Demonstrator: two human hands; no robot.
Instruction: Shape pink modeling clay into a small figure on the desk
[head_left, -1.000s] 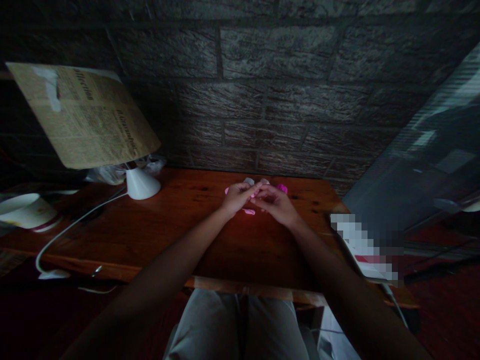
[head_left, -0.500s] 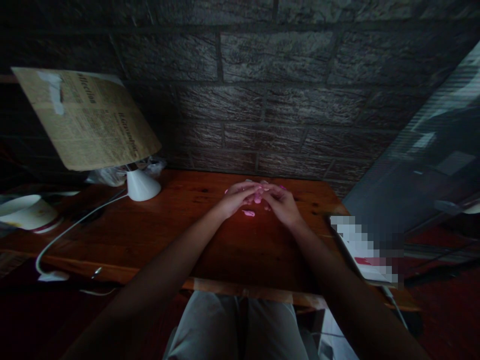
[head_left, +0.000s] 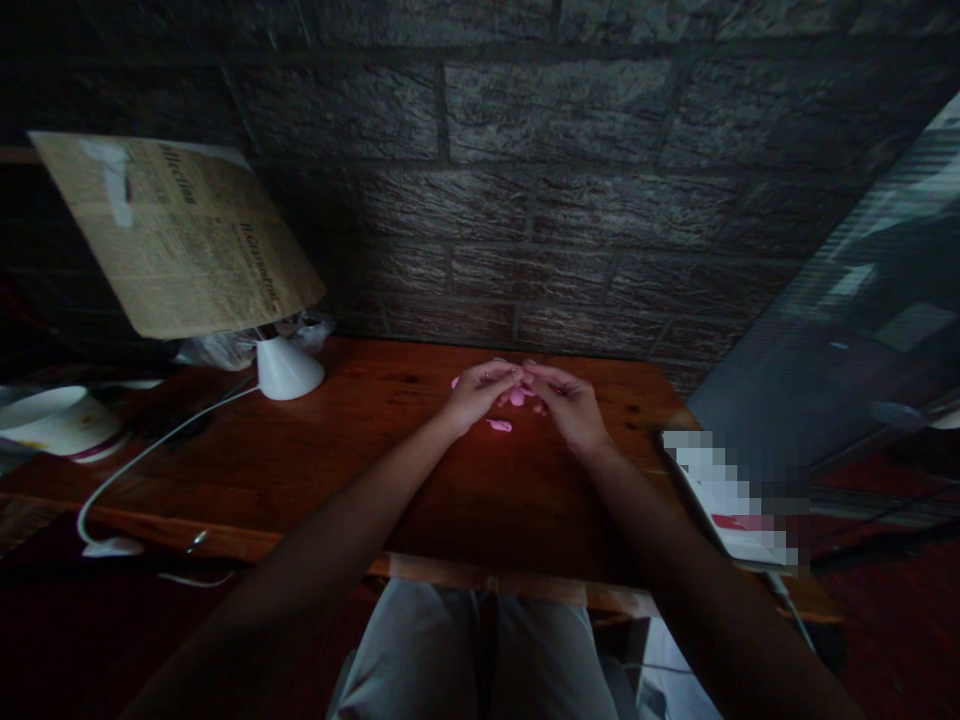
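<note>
Over the far part of the wooden table, my left hand (head_left: 478,391) and my right hand (head_left: 568,402) meet with their fingertips together. Both are closed in a pinch around soft pink material (head_left: 517,397) that looks like modelling clay. A rounded lump of it shows below the fingertips; the rest is hidden by my fingers. On the tabletop just in front of my hands lies a small, flattened pink piece (head_left: 499,426). Another pink bit (head_left: 454,383) peeks out at the left of my left hand, mostly covered.
A lamp (head_left: 290,370) with a newsprint shade stands on the left, its white cord looping over the front edge. A paper cup-like container (head_left: 56,420) sits further left. On the right lies a blurred-out flat device (head_left: 720,500). A brick wall (head_left: 480,210) closes off the back.
My fingers have shifted slightly around the pink clay, and the lump between them looks rounder. The view has moved a little; the piece on the table stays put.
</note>
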